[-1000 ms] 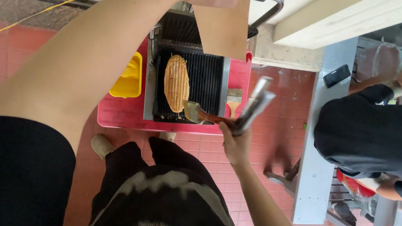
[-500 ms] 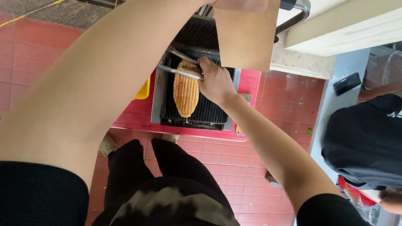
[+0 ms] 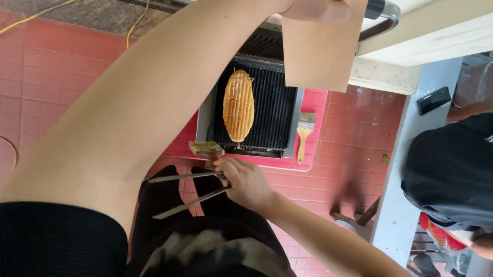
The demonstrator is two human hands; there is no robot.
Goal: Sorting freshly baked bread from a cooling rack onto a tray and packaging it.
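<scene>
Tongs (image 3: 188,191) sit in your right hand (image 3: 247,183), low in the middle of the frame, their two metal arms spread apart and pointing toward the left edge. Your fingers are clenched around the end where the arms meet. Just above that hand a small scrap of toasted bread (image 3: 206,148) lies at the front edge of the red tray (image 3: 314,156), close to your knuckles; whether it touches them cannot be told.

Your left hand (image 3: 312,1) is at the top of the frame, slightly right of centre, gripping a brown cardboard sheet (image 3: 321,47) that hangs down over the upper right corner of the ridged grill plate (image 3: 272,114). Your left forearm runs diagonally from there to the lower left corner.

On the left part of the grill plate lies a long golden sandwich (image 3: 238,105) with press lines across it, set lengthwise up and down the frame. To the right of the plate, on the red tray, a wooden-handled brush (image 3: 304,134) lies with its bristles toward the top.

At the right edge another person in a black top (image 3: 463,175) stands beside a grey tabletop (image 3: 410,170), where a dark phone (image 3: 433,99) rests. A yellow cable (image 3: 62,3) crosses the upper left.
</scene>
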